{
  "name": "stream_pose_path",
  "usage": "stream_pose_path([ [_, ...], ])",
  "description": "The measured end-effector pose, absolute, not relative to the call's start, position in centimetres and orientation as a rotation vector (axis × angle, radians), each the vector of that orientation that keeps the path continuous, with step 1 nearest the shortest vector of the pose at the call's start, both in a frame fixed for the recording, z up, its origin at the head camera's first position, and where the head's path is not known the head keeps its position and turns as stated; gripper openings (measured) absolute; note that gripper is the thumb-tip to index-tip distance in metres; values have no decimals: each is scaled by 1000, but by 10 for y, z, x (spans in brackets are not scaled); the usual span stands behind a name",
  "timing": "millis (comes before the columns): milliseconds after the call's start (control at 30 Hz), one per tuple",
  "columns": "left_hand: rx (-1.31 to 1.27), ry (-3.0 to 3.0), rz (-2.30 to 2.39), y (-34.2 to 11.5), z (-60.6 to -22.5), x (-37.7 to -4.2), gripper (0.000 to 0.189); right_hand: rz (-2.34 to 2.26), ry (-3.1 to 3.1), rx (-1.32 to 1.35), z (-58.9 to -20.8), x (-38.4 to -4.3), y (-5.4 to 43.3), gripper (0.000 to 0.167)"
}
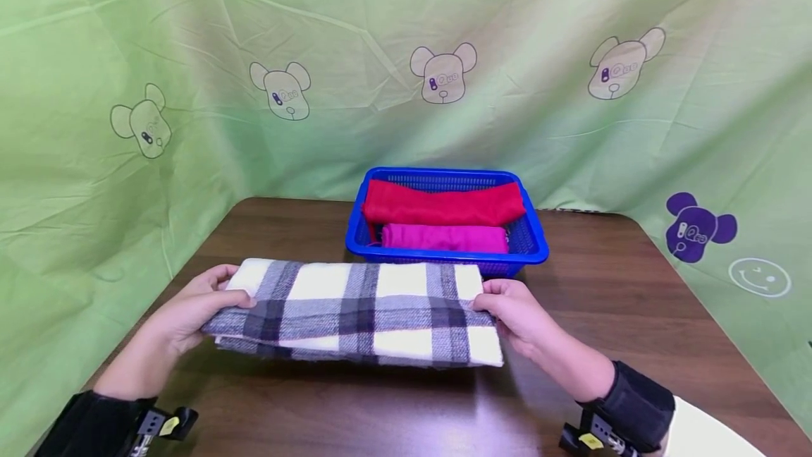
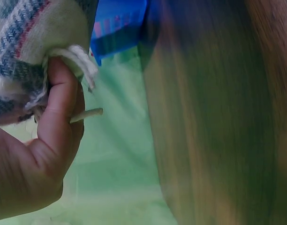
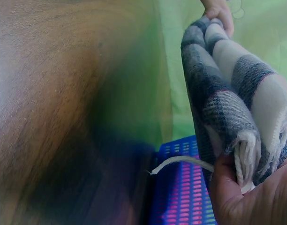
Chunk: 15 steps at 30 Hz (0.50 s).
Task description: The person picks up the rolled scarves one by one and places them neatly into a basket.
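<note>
A folded plaid scarf, white with grey and navy checks, is held above the table between both hands. My left hand grips its left end, thumb on top and fingers beneath. At the opposite end, my right hand pinches the fold. White fringe strands stick out past the left fingers in the left wrist view. The right wrist view shows the folded layers of the scarf edge-on, with a loose strand hanging out. Behind the scarf stands a blue basket holding a red folded cloth and a magenta one.
The brown wooden table extends to both sides of the basket. A green curtain printed with bear heads hangs behind the table and along its sides. Each wrist wears a black band with a small device.
</note>
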<state>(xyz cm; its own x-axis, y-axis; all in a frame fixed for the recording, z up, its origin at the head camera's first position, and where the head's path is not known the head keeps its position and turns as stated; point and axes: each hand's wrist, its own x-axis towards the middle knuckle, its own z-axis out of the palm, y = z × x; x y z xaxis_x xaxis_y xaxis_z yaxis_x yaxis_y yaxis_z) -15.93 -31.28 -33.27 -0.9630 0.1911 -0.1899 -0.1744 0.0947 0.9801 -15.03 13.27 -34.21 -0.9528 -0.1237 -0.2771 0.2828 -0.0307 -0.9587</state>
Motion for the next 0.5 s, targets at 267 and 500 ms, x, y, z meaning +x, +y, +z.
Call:
stream_pose_path([
  [267,26,2090,1971,-298,-328,-158,43,-2073,1946,173,-338,-149,146,13],
  [500,16,2080,1988,-285,-322,-156,43,-2065,1936,167,-334,-147,158,9],
])
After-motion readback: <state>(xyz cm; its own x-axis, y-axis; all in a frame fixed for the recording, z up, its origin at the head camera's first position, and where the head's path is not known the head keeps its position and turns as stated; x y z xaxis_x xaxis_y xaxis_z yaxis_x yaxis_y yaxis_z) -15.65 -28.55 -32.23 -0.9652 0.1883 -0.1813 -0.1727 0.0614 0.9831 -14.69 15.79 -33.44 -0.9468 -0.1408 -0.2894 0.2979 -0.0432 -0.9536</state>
